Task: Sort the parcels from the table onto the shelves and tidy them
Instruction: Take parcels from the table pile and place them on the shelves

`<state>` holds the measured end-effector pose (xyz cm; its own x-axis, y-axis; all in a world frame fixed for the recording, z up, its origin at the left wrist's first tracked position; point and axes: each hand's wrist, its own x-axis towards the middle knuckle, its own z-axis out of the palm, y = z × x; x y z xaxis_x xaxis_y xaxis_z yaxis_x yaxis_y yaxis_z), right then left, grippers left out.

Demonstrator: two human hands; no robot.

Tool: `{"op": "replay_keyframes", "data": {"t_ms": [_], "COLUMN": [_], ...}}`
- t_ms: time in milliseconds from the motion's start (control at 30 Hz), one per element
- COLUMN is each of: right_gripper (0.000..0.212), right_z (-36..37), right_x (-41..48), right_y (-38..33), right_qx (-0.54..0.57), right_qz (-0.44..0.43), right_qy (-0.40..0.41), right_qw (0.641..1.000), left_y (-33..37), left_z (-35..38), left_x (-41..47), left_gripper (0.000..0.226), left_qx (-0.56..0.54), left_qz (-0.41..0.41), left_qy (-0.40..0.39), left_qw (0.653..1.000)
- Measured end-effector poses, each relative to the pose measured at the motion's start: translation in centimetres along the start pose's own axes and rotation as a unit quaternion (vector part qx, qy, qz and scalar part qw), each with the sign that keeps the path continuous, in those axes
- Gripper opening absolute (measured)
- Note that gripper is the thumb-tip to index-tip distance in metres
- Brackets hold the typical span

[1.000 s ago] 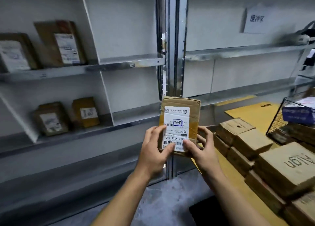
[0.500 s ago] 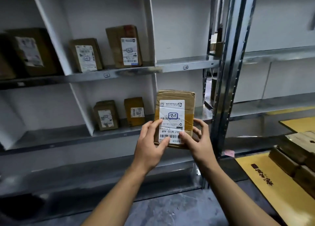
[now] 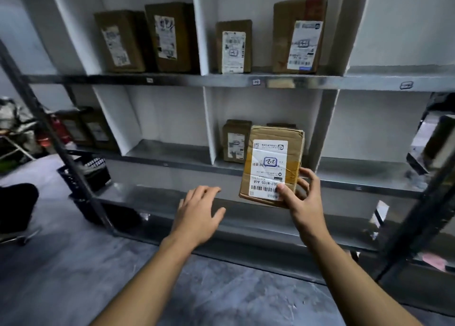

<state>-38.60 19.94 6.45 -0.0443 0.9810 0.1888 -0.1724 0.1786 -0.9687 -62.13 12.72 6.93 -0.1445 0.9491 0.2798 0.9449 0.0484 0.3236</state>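
Note:
My right hand (image 3: 301, 200) grips a brown cardboard parcel (image 3: 272, 163) with a white barcode label by its lower right corner, holding it upright in front of the middle shelf (image 3: 172, 158). My left hand (image 3: 199, 210) hangs free to the left of it, fingers spread, touching nothing. Behind the held parcel a smaller labelled parcel (image 3: 235, 141) stands in the same shelf compartment. Another box is mostly hidden behind the held one.
The upper shelf (image 3: 221, 79) carries several upright labelled parcels (image 3: 234, 47) between white dividers (image 3: 199, 30). More parcels (image 3: 86, 131) stand far left. A dark crate (image 3: 86, 173) sits on the floor at the left. The metal upright (image 3: 418, 215) stands at right.
My left hand has let go of the parcel and dropped to the left; my right hand alone holds it. The view has swung left and closer to the shelves.

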Motion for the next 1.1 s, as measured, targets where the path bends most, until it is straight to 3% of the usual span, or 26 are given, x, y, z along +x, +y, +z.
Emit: {"op": "replay_keyframes", "data": {"t_ms": [167, 600, 800, 1100], "right_gripper": [0.066, 0.061, 0.063, 0.069], "right_z": [4.6, 16.8, 23.1, 34.0], "right_x": [3.3, 13.2, 16.8, 21.3], "right_y": [2.3, 8.2, 10.8, 15.6], "right_qx": [-0.001, -0.031, -0.063, -0.090], "right_qz": [0.008, -0.019, -0.031, -0.031], "right_qy": [-0.052, -0.163, -0.202, -0.179], "right_qw": [0.999, 0.986, 0.977, 0.979], "left_y": [-4.4, -14.6, -20.1, -31.4], "left_z": [-0.6, -1.6, -2.1, -2.5], "left_x": [1.7, 10.0, 11.5, 16.9], "left_gripper": [0.053, 0.053, 0.053, 0.052], "left_qx": [0.033, 0.097, 0.083, 0.046], "left_qz": [-0.066, -0.143, -0.193, -0.188], "left_qy": [-0.003, 0.003, 0.017, 0.025], "left_qw": [0.997, 0.985, 0.977, 0.981]}}
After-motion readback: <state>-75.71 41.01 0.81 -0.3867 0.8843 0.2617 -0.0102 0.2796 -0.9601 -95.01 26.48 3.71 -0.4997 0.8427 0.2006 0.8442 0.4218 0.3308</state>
